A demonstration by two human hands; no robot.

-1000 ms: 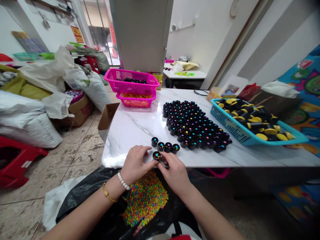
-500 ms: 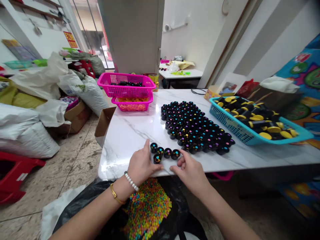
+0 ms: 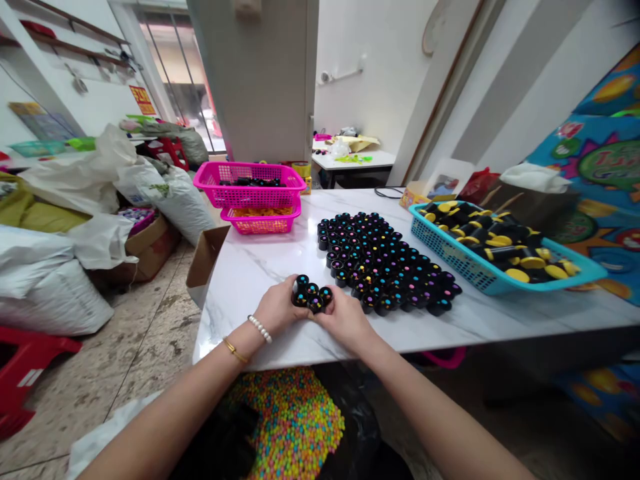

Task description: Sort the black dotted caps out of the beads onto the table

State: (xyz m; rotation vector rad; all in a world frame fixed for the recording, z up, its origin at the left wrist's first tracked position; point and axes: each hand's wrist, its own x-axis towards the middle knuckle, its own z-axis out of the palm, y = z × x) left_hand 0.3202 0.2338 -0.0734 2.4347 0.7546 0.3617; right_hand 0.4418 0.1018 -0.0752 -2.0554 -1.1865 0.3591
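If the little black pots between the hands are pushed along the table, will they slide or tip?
Probably slide: the little black pots look short and wide, and the table looks glossy. Loose, they may scatter; the left hand and right hand hem them in.

Both forearms are stretching forward, angling inward. The left hand (image 3: 277,308) and the right hand (image 3: 345,319) are sitting side by side, thumbs nearly touching, fingers curling toward each other, each grip cupping.
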